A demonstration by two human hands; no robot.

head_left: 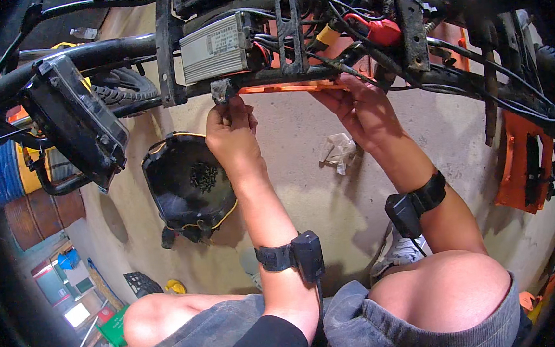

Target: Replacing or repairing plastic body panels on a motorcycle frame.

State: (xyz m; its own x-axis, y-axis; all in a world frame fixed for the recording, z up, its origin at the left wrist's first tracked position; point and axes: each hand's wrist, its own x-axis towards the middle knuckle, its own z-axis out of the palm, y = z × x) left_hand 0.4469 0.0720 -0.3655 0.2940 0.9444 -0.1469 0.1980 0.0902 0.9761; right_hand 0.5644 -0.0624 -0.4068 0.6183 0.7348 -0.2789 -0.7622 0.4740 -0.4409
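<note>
My left hand (pixel 234 130) is raised to the underside of a black tubular vehicle frame (pixel 137 46), beside a small grey metal block (pixel 221 92). Its fingers are curled closed near the left end of an orange plastic panel (pixel 290 87); what they pinch is hidden. Edge-on, the panel lies just under the lower frame tube. At its right end, my right hand (pixel 369 113) grips it between thumb and fingers. Directly above the panel, a silver finned controller box (pixel 215 46) sits in the frame among black wires.
A black tray-like container (pixel 188 200) with dark screws (pixel 204 176) stands on the floor. Right of it lies a crumpled clear plastic bag (pixel 340 152). A black lamp unit (pixel 74 121) hangs at left. A red connector (pixel 380 31) and cables run above my right hand; another orange panel (pixel 518 164) is farther right.
</note>
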